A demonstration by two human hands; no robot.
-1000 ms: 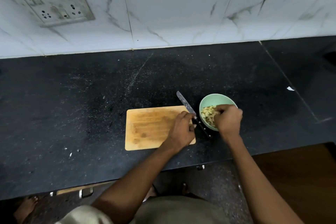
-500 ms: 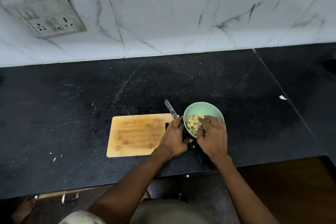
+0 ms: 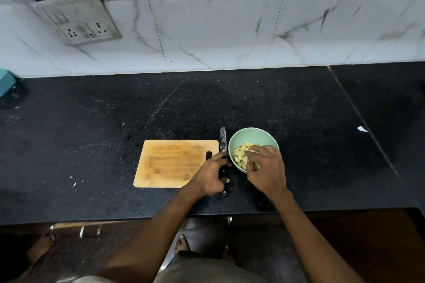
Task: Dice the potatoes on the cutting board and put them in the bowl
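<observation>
Marbled wall tiles with a socket plate (image 3: 76, 19) stand behind the dark speckled bench (image 3: 92, 122), which carries everything. Farthest left of the hands, the wooden cutting board (image 3: 172, 163) lies bare, with no potato showing on it. At its right edge the left hand (image 3: 211, 177) has its grip curled over the black handle of the knife (image 3: 222, 142), whose blade points away from the person and lies flat between board and bowl. Just right of that hand stands the pale green bowl (image 3: 253, 135), holding the diced potatoes (image 3: 240, 155). The right hand (image 3: 266, 172) reaches into it from the near side, fingers curled among the pieces and apparently pinching some, though I cannot tell for certain. Judging by the bare board and filled bowl, the dicing looks finished and the transfer nearly so; what seems left is releasing the last pieces and letting go of the knife.
</observation>
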